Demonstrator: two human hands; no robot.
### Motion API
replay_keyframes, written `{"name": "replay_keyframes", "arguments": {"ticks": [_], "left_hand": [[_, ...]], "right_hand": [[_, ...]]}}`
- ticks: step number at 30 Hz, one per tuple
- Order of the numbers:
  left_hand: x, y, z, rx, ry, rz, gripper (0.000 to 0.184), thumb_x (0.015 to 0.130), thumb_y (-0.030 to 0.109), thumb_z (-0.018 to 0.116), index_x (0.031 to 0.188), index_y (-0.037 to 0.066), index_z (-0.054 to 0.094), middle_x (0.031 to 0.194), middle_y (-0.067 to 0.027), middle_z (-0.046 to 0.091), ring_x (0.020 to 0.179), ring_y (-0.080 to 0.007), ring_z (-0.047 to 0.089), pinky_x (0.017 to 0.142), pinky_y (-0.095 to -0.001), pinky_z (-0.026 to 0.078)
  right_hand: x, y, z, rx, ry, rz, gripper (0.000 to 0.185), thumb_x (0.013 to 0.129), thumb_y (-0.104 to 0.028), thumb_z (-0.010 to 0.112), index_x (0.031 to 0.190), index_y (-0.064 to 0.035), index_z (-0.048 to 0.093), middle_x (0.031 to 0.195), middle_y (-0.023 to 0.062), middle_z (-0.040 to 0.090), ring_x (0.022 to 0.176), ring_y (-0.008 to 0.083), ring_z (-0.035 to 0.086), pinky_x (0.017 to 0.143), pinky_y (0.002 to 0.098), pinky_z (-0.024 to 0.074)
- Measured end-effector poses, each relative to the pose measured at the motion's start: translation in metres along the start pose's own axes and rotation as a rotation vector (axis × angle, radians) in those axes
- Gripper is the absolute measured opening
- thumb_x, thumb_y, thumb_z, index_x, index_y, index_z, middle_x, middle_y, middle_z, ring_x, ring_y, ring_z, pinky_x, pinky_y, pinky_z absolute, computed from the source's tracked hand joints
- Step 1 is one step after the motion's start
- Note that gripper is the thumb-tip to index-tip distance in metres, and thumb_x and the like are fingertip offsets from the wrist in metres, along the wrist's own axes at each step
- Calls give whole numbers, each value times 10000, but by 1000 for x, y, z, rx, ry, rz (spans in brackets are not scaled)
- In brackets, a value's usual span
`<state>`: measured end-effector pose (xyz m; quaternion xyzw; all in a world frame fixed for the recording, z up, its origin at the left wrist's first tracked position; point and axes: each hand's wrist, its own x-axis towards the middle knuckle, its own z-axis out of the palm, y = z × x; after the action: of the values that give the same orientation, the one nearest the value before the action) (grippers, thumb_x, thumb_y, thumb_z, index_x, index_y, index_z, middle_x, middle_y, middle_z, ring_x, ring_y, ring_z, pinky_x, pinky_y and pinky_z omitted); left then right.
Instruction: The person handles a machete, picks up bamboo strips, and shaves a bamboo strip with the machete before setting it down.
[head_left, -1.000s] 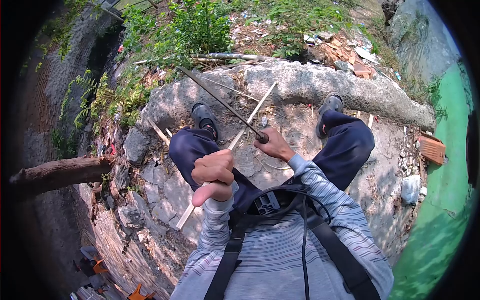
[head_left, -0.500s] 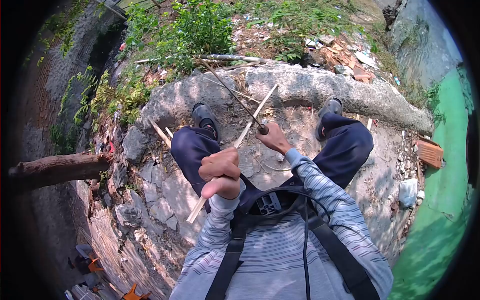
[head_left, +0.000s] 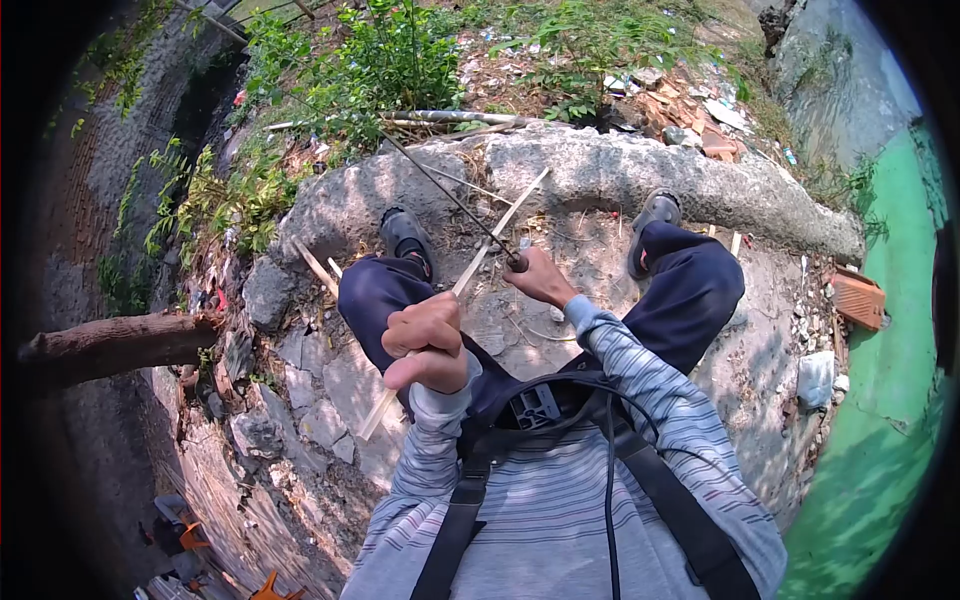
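My left hand is closed round a pale split bamboo strip. The strip slants from below my fist up to the right, its far end near the stone kerb. In my right hand is the dark handle of a long knife, whose narrow blade appears nearly edge-on and points up to the left. The blade crosses the strip just beyond the handle; I cannot tell how firmly the two touch. My right fingers are wrapped round the handle and partly hidden.
A rough stone kerb curves in front of my shoes. More bamboo pieces lie beside my left knee. A log juts in at left, and an orange hollow brick sits at right beside a green surface. Plants and rubble lie beyond the kerb.
Both hands have shifted slightly left, the left one more and a little downward. The bamboo strip has slid down-left with it, and the knife has moved slightly left.
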<state>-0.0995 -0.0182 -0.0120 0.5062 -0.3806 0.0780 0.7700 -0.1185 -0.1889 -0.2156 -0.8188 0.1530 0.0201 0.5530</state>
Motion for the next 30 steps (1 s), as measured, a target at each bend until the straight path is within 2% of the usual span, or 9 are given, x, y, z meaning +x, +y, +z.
{"name": "replay_keyframes", "arguments": {"ticks": [3,8,10,11,14,20,22,26,30], "left_hand": [[6,1,-9,-75,168,19,835,971,787,157,507,102,275,439,39,208,420,-99,113,452,-298,98],[4,-2,2,-61,115,44,837,975,780,154,512,95,284,438,35,219,411,-96,126,450,-297,98],[0,1,2,-51,103,39,837,977,778,157,514,92,288,437,34,222,406,-96,130,448,-297,100],[0,2,2,-38,82,27,838,977,778,164,513,90,289,435,35,226,400,-95,139,444,-296,103],[0,4,9,-24,39,16,843,970,785,185,502,92,292,432,44,232,388,-91,163,429,-292,110],[7,-3,9,-124,-22,84,852,962,796,200,483,98,295,430,51,223,367,-87,167,416,-281,118],[7,-4,9,-109,-40,80,852,965,794,197,483,99,297,428,51,225,363,-88,168,414,-281,122],[4,-2,7,-58,8,50,851,972,784,189,481,100,310,424,52,231,359,-87,172,410,-281,126],[5,-1,7,-93,-11,71,850,973,782,191,480,101,317,424,52,236,359,-87,172,410,-283,127]], "right_hand": [[-5,-30,-15,-54,16,-52,341,767,-268,701,705,60,635,636,224,608,580,312,601,618,450,482],[-12,-37,-10,-78,17,-225,350,762,-278,713,685,49,612,632,212,600,566,337,568,590,459,449],[1,-15,-4,-79,-16,-50,356,768,-292,717,728,54,641,668,215,621,626,344,616,628,459,475],[6,2,3,-9,146,-118,360,769,-255,697,673,67,569,552,156,486,515,243,481,545,437,402],[14,12,-7,4,103,118,369,767,-276,697,687,65,582,565,157,506,538,241,521,567,435,427],[-5,0,-11,7,23,-74,363,784,-289,727,694,42,608,636,184,585,610,326,581,627,464,455],[-8,-4,-10,-3,21,-201,362,779,-275,732,679,41,589,616,184,560,599,310,566,610,448,442],[17,26,-4,-5,53,15,385,786,-256,730,633,39,537,539,105,480,531,171,437,536,397,381],[14,17,-13,85,73,60,378,794,-253,724,659,45,535,581,75,536,539,160,462,536,385,396]]}}
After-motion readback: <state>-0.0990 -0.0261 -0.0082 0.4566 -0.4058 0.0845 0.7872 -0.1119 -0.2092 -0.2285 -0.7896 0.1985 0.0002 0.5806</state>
